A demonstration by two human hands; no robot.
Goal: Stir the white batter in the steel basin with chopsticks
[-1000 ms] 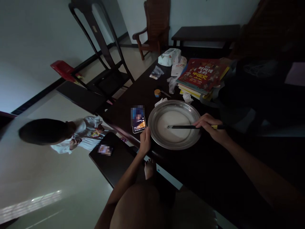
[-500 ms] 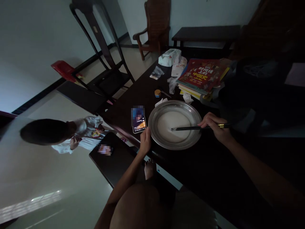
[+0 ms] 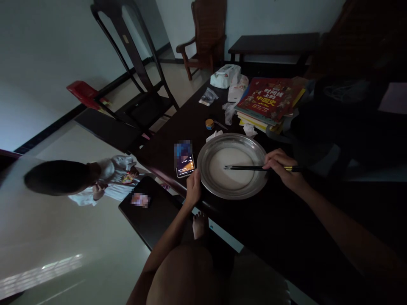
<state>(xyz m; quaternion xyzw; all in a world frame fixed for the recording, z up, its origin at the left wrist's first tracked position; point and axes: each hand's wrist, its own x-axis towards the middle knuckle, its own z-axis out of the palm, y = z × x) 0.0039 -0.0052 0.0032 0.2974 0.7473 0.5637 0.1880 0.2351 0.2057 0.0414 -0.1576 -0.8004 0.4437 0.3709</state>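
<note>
A round metal dish (image 3: pixel 208 150) with pale white batter (image 3: pixel 233 167) in it sits on the dark table (image 3: pixel 270 228). My right hand (image 3: pixel 281 167) grips a pair of dark chopsticks (image 3: pixel 244 168) whose tips rest in the batter near the dish's middle. My left hand (image 3: pixel 193 186) rests with curled fingers on the table's near edge, touching the dish's left rim. A lit phone (image 3: pixel 184 159) lies just left of the dish, beside my left hand.
Behind the dish lie a stack of books (image 3: pixel 269 101), a tissue pack (image 3: pixel 224 76), plastic bags, crumpled tissues and a small orange tin (image 3: pixel 209 123). A dark chair (image 3: pixel 136 84) and a red stool (image 3: pixel 83 92) stand left. A small child (image 3: pixel 79 178) stands on the floor beside a black stool (image 3: pixel 149 212).
The chopsticks swung within the batter: tips drew right and lower half a second ago, then moved back left and level. My left hand stayed put.
</note>
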